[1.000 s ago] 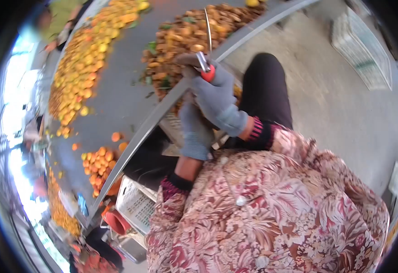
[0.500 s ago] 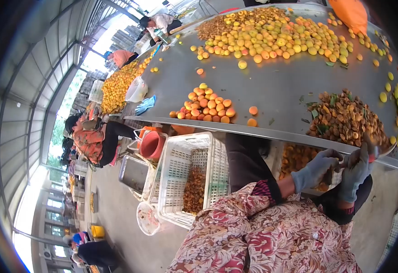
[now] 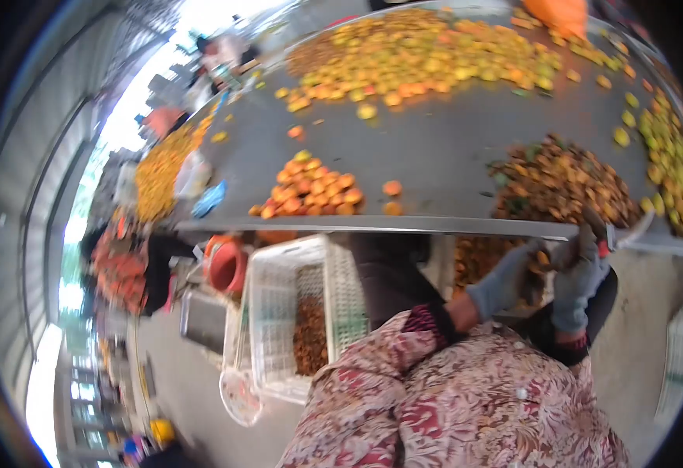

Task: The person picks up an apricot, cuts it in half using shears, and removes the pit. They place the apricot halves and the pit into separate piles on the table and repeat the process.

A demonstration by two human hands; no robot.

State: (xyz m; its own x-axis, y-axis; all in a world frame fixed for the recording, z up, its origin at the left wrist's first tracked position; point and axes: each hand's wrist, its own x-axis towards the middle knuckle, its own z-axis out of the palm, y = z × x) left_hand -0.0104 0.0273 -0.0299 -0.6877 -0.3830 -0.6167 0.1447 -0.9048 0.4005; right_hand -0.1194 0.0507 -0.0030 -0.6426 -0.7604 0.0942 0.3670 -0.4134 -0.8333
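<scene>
Both hands wear grey gloves and are close together just below the table's front edge, beside the brown pile of pits (image 3: 560, 183). My left hand (image 3: 509, 281) is closed, with a bit of orange fruit showing at its fingertips. In my right hand (image 3: 579, 269) is a knife (image 3: 634, 232) with a red part at its handle, the curved blade pointing right. The image is blurred, so the fingers show poorly. A small heap of orange apricots (image 3: 310, 187) lies on the metal table (image 3: 419, 148), with two loose ones to its right.
A large spread of apricots (image 3: 427, 58) covers the table's far side; greener fruit (image 3: 665, 156) lies at the right. A white crate (image 3: 267, 312) and a red bucket (image 3: 226, 265) stand below the table. A person in orange (image 3: 121, 261) sits at the left.
The view has turned, so the table, fruit and crate appear shifted left and the picture is blurrier. My hands remain close together, with orange fruit now showing at my left fingertips.
</scene>
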